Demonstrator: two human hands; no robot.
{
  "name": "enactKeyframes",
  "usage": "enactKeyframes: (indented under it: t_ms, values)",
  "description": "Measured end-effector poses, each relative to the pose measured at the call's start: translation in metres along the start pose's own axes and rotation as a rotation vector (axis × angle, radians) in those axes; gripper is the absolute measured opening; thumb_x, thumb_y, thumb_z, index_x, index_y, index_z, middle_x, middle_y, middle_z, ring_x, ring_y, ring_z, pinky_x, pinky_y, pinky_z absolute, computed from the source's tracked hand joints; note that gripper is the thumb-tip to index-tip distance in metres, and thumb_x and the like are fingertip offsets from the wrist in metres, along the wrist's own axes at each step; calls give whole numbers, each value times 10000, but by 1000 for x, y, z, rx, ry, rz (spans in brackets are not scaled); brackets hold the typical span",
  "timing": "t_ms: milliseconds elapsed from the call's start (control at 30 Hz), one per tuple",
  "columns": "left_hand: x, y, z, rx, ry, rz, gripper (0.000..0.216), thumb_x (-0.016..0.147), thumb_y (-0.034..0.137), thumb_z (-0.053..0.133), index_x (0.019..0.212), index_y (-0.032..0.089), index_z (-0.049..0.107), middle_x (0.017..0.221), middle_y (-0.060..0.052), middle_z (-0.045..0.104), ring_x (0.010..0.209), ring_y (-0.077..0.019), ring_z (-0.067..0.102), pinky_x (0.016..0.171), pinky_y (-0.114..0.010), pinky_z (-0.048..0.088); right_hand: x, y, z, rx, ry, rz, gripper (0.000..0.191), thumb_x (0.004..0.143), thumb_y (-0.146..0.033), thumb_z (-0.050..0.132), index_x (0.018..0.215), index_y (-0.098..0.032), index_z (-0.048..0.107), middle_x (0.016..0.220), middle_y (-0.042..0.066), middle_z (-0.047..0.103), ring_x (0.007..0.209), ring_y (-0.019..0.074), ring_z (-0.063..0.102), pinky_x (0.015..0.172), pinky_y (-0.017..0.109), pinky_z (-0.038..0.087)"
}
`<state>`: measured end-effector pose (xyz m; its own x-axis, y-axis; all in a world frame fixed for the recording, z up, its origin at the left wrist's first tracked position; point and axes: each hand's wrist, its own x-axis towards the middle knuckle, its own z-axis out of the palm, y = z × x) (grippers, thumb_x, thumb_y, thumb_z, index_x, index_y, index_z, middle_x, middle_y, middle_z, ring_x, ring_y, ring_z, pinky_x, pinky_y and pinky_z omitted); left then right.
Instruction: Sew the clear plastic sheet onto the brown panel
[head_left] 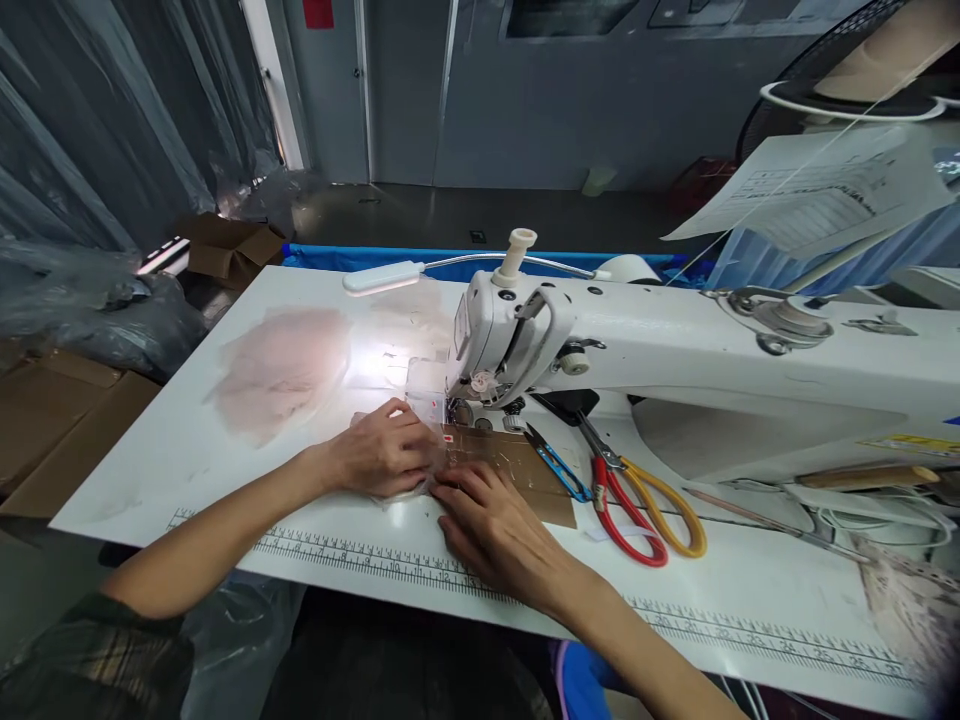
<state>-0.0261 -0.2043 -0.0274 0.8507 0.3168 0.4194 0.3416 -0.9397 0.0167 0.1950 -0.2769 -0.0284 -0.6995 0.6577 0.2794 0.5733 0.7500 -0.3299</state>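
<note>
Sheer cloth (409, 492) lies on the bench (157, 465), near and left of the sewing machine (675, 330); left hand (384, 452) fingers pinch it, right hand (495, 520) grip I cannot tell; uneven tugging might pucker it.

Scissors handles (601, 488) red + yel; snips (559, 468) blue; fabric (289, 365) pale pink; sewing mach. (675, 330) wht; surface (150, 460) wht w/ blk ruler marks (360, 558); sleeve (112, 655) dk plaid.

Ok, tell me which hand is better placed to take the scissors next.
The right hand, I'd judge: it is nearer the scissors, which lie to its right. The left hand is farther off and would probably have to reach across it.
</note>
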Motion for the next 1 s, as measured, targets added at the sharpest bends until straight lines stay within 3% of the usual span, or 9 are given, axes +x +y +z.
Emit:
enactKeyframes:
  t_ms: [167, 267, 400, 533, 600, 700, 867, 1000]
  values:
    - [-1, 1, 7, 18, 42, 18, 198, 887, 178, 535, 735, 166, 661, 823, -20, 704, 687, -133, 596, 698, -305, 435, 0, 14, -14, 176, -6, 81, 162, 896, -203, 514, 962, -193, 663, 1012, 102, 668, 993, 228, 602, 850, 395, 520]
    - [1, 3, 6, 59, 108, -17, 197, 893, 161, 509, 746, 154, 640, 778, -20, 700, 667, -133, 593, 706, -311, 448, 10, 30, -20, 237, 53, 154, 216, 910, -192, 460, 1005, -198, 654, 978, 83, 670, 922, 199, 626, 830, 360, 521]
    - [4, 8, -1, 141, 191, 25, 167, 879, 110, 492, 756, 143, 600, 888, -54, 708, 740, -154, 612, 697, -320, 456, 28, 48, -14, 76, -2, 143, 336, 930, -211, 413, 1190, -198, 626, 1065, 113, 626, 884, 200, 622, 789, 348, 518]
    - [2, 16, 1, 235, 65, 125, 246, 900, 81, 462, 677, 146, 545, 773, -53, 670, 649, -142, 571, 609, -287, 435, 36, 52, -1, -190, -114, 141, 387, 917, -242, 463, 1278, -251, 599, 1109, 142, 574, 803, 211, 597, 669, 332, 499]
    - [0, 20, 7, 243, 18, 73, 231, 929, 130, 460, 728, 141, 572, 719, -45, 643, 633, -146, 565, 591, -279, 440, 35, 52, 3, -229, -106, 174, 386, 921, -242, 457, 1278, -245, 603, 1093, 150, 577, 799, 224, 598, 645, 331, 495]
    - [-3, 24, 14, 203, 56, -37, 231, 958, 241, 481, 807, 133, 619, 756, -55, 660, 680, -165, 596, 619, -292, 483, 29, 54, 7, -161, -25, 213, 385, 937, -245, 431, 1277, -220, 610, 1067, 149, 602, 851, 236, 611, 676, 335, 513]
    - [-2, 28, 5, 184, 113, -94, 203, 938, 163, 508, 805, 145, 660, 1008, -85, 702, 759, -170, 636, 652, -322, 526, 24, 56, 8, -29, 64, 209, 419, 940, -228, 423, 1335, -259, 562, 1097, 110, 630, 882, 200, 617, 745, 328, 526]
    - [3, 31, 1, 86, 273, -238, 158, 933, 185, 532, 902, 156, 684, 977, -78, 699, 818, -164, 657, 685, -315, 579, 26, 53, 8, -55, 59, 148, 433, 929, -211, 429, 1335, -276, 564, 1081, 107, 638, 860, 203, 621, 702, 329, 517]
